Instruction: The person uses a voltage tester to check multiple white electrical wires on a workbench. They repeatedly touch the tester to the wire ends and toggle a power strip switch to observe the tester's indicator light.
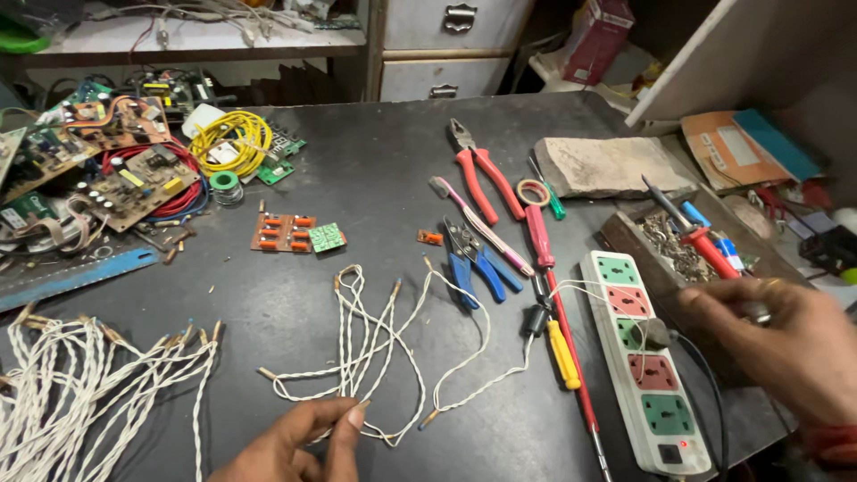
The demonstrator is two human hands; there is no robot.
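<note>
My left hand [299, 442] is at the near edge of the dark table [375, 178]. Its thumb and forefinger pinch one end of a white twisted wire [366, 344] from a small loose bunch spread in front of it. My right hand [790, 348] is blurred and hovers over the near end of a wooden tray [625, 236], just right of a white power strip [647, 393] with coloured sockets. Its fingers are curled, something small and shiny shows at their tips, and I cannot tell what it is. A red-handled soldering iron [701, 239] lies across the tray.
A large heap of white twisted wires [80, 384] lies at the near left. Circuit boards [134, 183], a yellow cable coil [228, 134] and a solder spool [225, 183] sit at the far left. Red pliers [482, 170], blue strippers [473, 263], screwdrivers [562, 353] and a stone slab [607, 165] fill the middle right.
</note>
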